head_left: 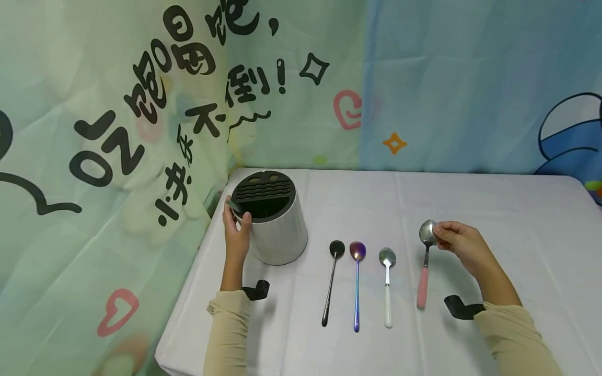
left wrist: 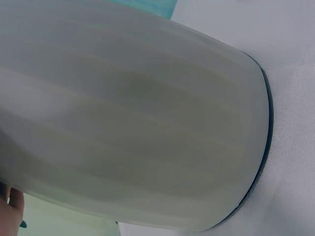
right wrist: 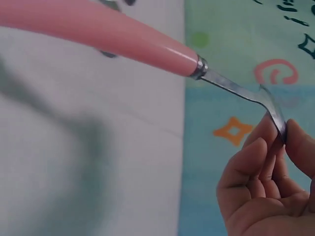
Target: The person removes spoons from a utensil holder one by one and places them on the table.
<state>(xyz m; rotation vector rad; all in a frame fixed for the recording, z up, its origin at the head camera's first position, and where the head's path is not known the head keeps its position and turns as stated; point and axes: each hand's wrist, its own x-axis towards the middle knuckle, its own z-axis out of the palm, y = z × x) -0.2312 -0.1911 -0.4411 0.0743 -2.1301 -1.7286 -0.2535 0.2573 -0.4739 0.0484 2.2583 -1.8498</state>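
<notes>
My left hand (head_left: pixel 237 235) grips the upper side of a grey-white utensil holder (head_left: pixel 282 237) with a dark slotted top (head_left: pixel 263 190). Beside its fingertips shows a small grey-green piece (head_left: pixel 233 207), whose kind I cannot tell. In the left wrist view the holder's wall (left wrist: pixel 147 123) covers most of the picture, and only part of the hand (left wrist: pixel 10 211) shows. My right hand (head_left: pixel 463 245) pinches the metal bowl of a pink-handled spoon (head_left: pixel 423 284) between thumb and fingers. The right wrist view shows this spoon's pink handle (right wrist: pixel 133 42) pointing away from the hand (right wrist: pixel 266 182).
Between the hands lie a black spoon (head_left: pixel 331 287), a purple-blue spoon (head_left: pixel 357 287) and a white-handled spoon (head_left: pixel 388 292), side by side with bowls away from me. A white cloth covers the table (head_left: pixel 517 219). Printed curtains (head_left: pixel 451 78) hang behind and at left.
</notes>
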